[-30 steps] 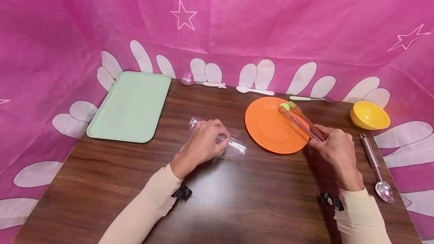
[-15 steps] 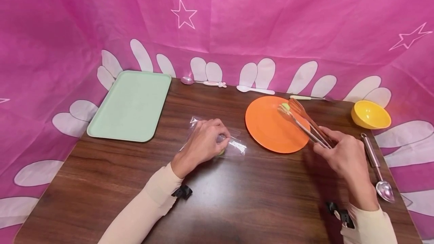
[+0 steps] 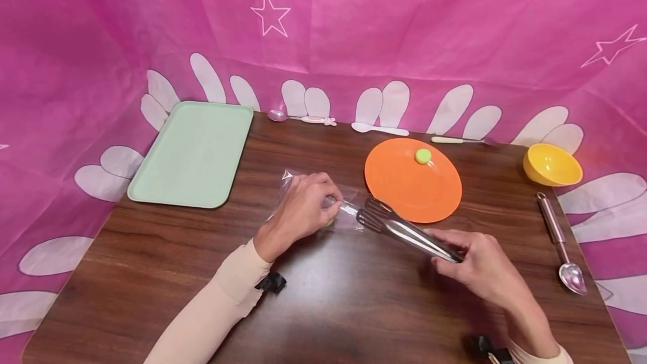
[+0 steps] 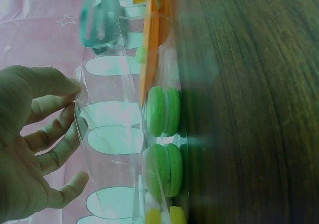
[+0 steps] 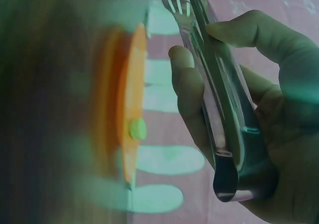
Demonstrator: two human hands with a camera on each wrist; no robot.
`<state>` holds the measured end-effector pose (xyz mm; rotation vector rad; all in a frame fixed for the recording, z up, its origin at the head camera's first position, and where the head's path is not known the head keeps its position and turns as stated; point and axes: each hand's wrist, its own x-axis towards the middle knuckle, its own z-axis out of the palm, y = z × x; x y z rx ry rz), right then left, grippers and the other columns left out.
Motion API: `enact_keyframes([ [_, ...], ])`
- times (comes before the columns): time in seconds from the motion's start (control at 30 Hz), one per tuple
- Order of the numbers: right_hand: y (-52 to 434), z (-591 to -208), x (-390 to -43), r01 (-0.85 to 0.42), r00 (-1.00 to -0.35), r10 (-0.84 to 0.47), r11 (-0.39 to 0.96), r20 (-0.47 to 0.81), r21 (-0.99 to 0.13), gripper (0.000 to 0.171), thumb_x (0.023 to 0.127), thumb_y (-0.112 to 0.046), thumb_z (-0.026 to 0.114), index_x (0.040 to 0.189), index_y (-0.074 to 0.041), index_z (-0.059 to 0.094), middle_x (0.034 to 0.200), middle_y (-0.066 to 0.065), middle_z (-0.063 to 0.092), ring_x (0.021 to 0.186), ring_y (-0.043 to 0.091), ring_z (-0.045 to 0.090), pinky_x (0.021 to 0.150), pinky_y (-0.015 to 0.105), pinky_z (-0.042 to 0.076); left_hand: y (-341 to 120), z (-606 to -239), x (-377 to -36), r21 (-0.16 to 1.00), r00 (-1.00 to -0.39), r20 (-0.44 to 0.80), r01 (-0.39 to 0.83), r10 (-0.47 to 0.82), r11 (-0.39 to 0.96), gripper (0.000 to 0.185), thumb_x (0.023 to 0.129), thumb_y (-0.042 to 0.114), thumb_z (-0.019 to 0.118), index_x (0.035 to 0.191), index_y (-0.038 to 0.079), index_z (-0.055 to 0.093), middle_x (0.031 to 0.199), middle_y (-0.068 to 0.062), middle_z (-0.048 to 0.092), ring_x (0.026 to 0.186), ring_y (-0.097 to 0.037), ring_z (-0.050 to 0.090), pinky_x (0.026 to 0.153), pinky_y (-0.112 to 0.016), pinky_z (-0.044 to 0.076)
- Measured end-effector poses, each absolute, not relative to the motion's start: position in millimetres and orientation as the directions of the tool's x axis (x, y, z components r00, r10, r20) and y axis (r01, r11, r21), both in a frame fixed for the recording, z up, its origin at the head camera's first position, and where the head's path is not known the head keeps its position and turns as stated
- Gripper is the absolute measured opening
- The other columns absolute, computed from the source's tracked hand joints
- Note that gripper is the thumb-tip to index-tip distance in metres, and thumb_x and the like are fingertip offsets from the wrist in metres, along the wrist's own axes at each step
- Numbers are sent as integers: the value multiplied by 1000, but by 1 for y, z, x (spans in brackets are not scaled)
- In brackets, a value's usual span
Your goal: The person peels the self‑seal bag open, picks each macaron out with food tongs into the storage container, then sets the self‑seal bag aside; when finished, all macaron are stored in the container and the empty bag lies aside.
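Observation:
My left hand (image 3: 300, 201) pinches the edge of a clear plastic bag (image 3: 349, 215) between thumb and fingertips. Inside the bag, the left wrist view shows two green macarons (image 4: 163, 112) and part of something yellow (image 4: 162, 215). My right hand (image 3: 477, 263) grips metal tongs (image 3: 409, 235), thumb on one arm and fingers on the other. Nothing sits between the slotted tips, which overlap the bag's right end in the head view. One green macaron (image 3: 423, 155) lies on the orange plate (image 3: 404, 190), toward its far side.
A pale green tray (image 3: 194, 153) lies at the left. Along the back edge are a spoon with a decorated handle (image 3: 315, 121), a white spoon (image 3: 379, 129) and a cream-handled utensil (image 3: 447, 140). At the right stand a yellow bowl (image 3: 551, 166) and a metal scoop (image 3: 553, 221).
The tongs have come away from the macaron on the plate and swung left and nearer, over to the bag. My left hand has kept its pinch on the bag.

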<state>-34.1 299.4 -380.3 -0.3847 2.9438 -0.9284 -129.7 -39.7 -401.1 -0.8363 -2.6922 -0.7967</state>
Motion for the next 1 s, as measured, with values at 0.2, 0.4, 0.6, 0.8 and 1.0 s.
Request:
enact_keyframes([
  [0.2, 276, -392, -45, -251, -952, -307, 765, 6, -593, 51, 76, -3, 90, 124, -17, 81, 97, -1, 78, 73, 2, 53, 54, 21, 42, -40, -399, -131, 431, -815, 326, 579, 479, 692, 6, 92, 16, 81, 95, 18, 85, 92, 3, 73, 92, -18, 71, 97, -49, 54],
  [0.4, 254, -389, -57, -266, -941, -337, 769, -15, -581, 50, 76, -4, 88, 123, -21, 81, 87, -7, 70, 69, 4, 50, 57, 22, 40, -42, -398, -131, 431, -807, 333, 590, 488, 683, 6, 92, 17, 81, 95, 20, 85, 93, 3, 74, 94, -18, 72, 97, -48, 54],
  [0.6, 237, -385, -65, -252, -934, -351, 781, -68, -572, 50, 77, -5, 89, 123, -22, 81, 81, -9, 65, 69, 6, 50, 59, 25, 40, -44, -398, -131, 435, -796, 346, 605, 496, 667, 5, 92, 17, 82, 93, 21, 85, 93, 4, 74, 93, -16, 73, 96, -49, 54],
  [0.8, 233, -388, -63, -235, -942, -327, 803, -74, -548, 52, 77, -5, 88, 126, -19, 80, 86, -5, 70, 70, 8, 52, 58, 25, 39, -43, -399, -131, 436, -792, 342, 611, 506, 661, 5, 92, 18, 82, 93, 21, 85, 93, 5, 75, 92, -16, 73, 97, -51, 54],
  [1.0, 234, -390, -61, -237, -944, -324, 798, -62, -553, 51, 77, -5, 86, 126, -17, 80, 87, -4, 69, 70, 7, 51, 57, 24, 38, -44, -400, -132, 445, -794, 335, 608, 507, 658, 6, 93, 16, 81, 92, 21, 84, 93, 5, 74, 92, -16, 73, 97, -51, 54],
])
